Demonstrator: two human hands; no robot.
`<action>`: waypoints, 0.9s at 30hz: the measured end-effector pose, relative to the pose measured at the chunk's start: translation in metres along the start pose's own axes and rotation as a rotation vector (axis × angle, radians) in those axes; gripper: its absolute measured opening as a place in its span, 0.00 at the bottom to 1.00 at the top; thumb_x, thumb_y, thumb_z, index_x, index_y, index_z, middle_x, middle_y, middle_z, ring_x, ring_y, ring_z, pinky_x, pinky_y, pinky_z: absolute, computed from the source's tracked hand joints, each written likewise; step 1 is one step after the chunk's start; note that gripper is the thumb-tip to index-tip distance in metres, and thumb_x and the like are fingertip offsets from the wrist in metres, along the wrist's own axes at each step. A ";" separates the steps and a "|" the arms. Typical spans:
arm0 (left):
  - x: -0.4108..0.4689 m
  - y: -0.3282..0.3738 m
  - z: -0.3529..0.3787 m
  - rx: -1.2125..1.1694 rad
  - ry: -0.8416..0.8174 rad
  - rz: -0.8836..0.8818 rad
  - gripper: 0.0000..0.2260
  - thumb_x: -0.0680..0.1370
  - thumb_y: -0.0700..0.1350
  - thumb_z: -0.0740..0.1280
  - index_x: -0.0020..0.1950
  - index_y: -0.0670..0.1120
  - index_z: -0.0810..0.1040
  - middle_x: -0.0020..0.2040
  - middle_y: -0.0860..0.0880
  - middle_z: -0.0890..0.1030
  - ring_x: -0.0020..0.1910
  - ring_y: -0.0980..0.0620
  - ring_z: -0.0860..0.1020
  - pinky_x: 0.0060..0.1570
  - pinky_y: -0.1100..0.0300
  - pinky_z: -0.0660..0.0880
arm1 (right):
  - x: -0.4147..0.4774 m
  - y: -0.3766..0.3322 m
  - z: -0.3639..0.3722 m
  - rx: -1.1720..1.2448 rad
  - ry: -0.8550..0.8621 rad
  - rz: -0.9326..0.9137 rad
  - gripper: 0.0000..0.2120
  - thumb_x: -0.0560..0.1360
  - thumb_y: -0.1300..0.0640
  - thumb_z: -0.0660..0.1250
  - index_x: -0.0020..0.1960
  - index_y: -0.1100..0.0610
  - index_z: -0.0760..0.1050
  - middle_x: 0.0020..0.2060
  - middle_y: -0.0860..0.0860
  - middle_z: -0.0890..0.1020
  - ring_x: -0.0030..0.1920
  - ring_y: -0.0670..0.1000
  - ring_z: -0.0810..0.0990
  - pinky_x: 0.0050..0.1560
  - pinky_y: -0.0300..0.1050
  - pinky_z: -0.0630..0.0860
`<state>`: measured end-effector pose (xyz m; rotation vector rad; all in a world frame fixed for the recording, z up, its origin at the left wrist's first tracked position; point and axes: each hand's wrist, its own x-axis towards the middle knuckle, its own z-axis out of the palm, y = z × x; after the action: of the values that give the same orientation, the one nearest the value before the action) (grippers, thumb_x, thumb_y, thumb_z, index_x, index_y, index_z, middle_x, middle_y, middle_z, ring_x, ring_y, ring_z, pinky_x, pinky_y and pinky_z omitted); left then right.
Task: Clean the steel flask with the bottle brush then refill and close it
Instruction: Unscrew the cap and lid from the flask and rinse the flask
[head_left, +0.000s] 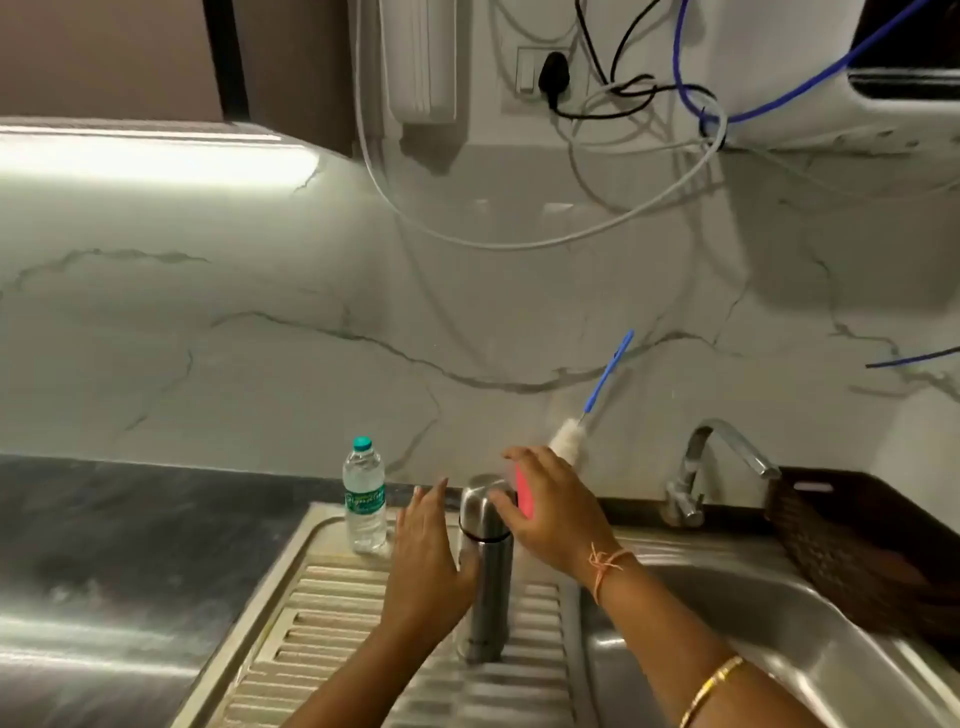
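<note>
The steel flask (485, 566) stands upright on the ribbed drainboard (332, 613) of the sink, with its cap (480, 499) on. My left hand (423, 556) lies flat against the flask's left side, fingers straight and thumb touching the body. My right hand (550, 509) curls round the cap from the right, thumb on its front and fingers behind it. A pink-red patch shows at that hand's palm; I cannot tell what it is. The bottle brush (597, 395), with a blue handle and white bristles, leans on the marble wall behind the flask.
A small plastic water bottle (365, 499) with a green cap stands left of the flask. The tap (727, 457) arches over the sink basin (779, 623) at right. A dark woven basket (857, 545) sits at the far right. Cables hang on the wall above.
</note>
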<state>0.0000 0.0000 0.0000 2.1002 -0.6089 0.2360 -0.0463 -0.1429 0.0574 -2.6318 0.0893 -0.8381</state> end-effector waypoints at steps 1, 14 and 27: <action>0.000 -0.004 0.002 0.044 -0.021 -0.019 0.33 0.78 0.51 0.65 0.77 0.50 0.51 0.78 0.50 0.56 0.77 0.51 0.47 0.75 0.53 0.46 | 0.002 0.002 0.004 -0.004 -0.068 0.036 0.24 0.75 0.42 0.63 0.67 0.51 0.67 0.62 0.48 0.72 0.61 0.49 0.72 0.59 0.42 0.72; 0.031 -0.009 0.031 0.111 -0.134 -0.157 0.34 0.66 0.64 0.72 0.67 0.53 0.70 0.70 0.53 0.71 0.76 0.49 0.54 0.74 0.46 0.40 | 0.055 -0.018 0.018 -0.372 -0.496 0.101 0.28 0.70 0.33 0.63 0.56 0.55 0.75 0.50 0.52 0.81 0.49 0.53 0.78 0.51 0.46 0.77; 0.039 -0.023 0.037 -0.133 -0.083 -0.067 0.19 0.65 0.58 0.76 0.47 0.57 0.71 0.42 0.61 0.76 0.45 0.65 0.71 0.74 0.51 0.47 | 0.062 -0.007 0.012 -0.291 -0.652 -0.088 0.19 0.74 0.43 0.65 0.56 0.56 0.74 0.45 0.50 0.75 0.45 0.49 0.72 0.43 0.39 0.65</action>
<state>0.0426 -0.0325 -0.0231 2.0059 -0.5866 0.0686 0.0110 -0.1432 0.0850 -3.0597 -0.0858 0.0490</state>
